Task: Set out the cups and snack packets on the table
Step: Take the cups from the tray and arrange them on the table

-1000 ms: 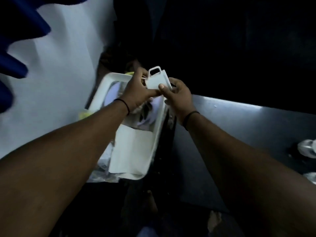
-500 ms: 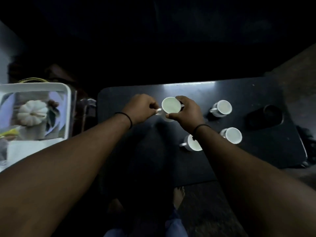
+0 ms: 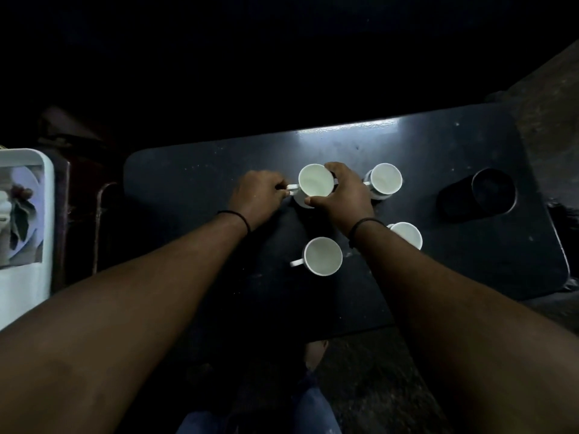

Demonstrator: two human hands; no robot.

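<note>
Since the earlier frame, the small white ceramic cup (image 3: 315, 184) has moved right to frame centre on the dark worktop (image 3: 194, 170). Left hand (image 3: 258, 198) pinches its handle; right hand (image 3: 341, 195) cups its smooth, breakable body.

A dim home room: low dark table (image 3: 194, 170) with white teacups (image 3: 322, 255).

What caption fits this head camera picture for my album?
Both hands, left hand and right hand, hold a fourth white cup on the dark table.
</note>
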